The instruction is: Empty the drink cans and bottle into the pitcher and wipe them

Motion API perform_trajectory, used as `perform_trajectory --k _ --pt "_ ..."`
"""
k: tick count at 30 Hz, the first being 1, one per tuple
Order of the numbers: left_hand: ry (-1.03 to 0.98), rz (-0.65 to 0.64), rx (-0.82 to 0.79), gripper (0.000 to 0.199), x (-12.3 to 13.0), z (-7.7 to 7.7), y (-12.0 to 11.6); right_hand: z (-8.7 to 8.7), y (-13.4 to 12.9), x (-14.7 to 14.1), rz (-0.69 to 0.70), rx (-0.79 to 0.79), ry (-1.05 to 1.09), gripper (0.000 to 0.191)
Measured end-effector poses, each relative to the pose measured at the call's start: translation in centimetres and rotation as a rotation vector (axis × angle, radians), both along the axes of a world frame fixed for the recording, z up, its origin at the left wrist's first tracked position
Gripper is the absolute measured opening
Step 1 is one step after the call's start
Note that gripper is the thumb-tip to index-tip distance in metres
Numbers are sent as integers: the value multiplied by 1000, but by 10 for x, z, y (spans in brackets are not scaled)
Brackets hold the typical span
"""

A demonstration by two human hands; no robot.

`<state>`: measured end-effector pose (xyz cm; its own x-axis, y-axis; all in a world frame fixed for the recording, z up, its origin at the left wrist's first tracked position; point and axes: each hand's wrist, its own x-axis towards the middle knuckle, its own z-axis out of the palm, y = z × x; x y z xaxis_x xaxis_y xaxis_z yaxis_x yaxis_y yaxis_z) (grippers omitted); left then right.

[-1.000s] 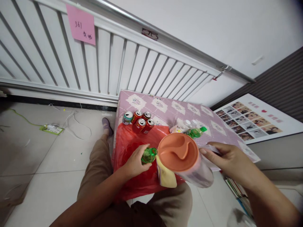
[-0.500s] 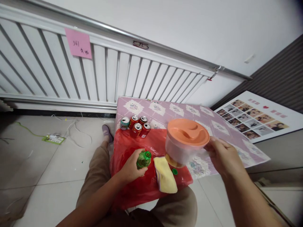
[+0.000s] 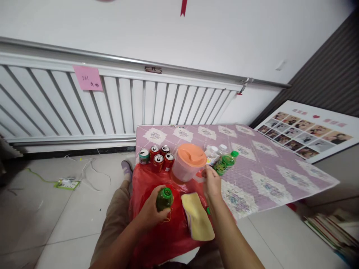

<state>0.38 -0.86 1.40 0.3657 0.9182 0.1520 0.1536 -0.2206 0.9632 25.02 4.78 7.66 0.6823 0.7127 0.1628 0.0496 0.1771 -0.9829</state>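
My left hand (image 3: 153,206) is wrapped round an uncapped green plastic bottle (image 3: 164,200), its open mouth facing up towards me, above the red plastic sheet (image 3: 157,239). My right hand (image 3: 212,182) has its fingers closed on the handle of a translucent pitcher (image 3: 185,173) with an orange lid (image 3: 192,155). The pitcher is upright at the far side of the red sheet, close to the cans; whether its base touches the table I cannot tell. A folded yellow cloth (image 3: 198,218) lies between my hands. Beside my right forearm shows a green bottle cap (image 3: 208,210), partly hidden.
Several drink cans (image 3: 158,162) stand at the table's back left. Behind the pitcher are white-capped bottles (image 3: 213,150) and a green-capped bottle (image 3: 224,163). The patterned tablecloth (image 3: 269,179) extends right. A radiator (image 3: 159,102) lines the wall; a power strip (image 3: 66,184) lies on the floor.
My right hand has brought the pitcher left, from the right of the red sheet to beside the cans. The bottles behind it have come into view. My left hand still holds the green bottle.
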Motion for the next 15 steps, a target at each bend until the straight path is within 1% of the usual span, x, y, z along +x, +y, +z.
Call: perform_trajectory --k 5,8,11,13,15 --pt "21 17 -21 73 0 2 -1 -30 1 -5 -12 -22 0 41" --pt "15 20 -27 73 0 2 -3 -43 0 -3 -7 -53 -15 40" --pt "15 29 -30 72 1 2 -3 -48 -5 2 54 -96 -48 43" --pt "25 35 -29 72 1 3 -4 -48 -11 9 116 -127 -81 44" --pt "32 36 -26 71 1 3 -4 -48 -21 21 141 -158 -113 47"
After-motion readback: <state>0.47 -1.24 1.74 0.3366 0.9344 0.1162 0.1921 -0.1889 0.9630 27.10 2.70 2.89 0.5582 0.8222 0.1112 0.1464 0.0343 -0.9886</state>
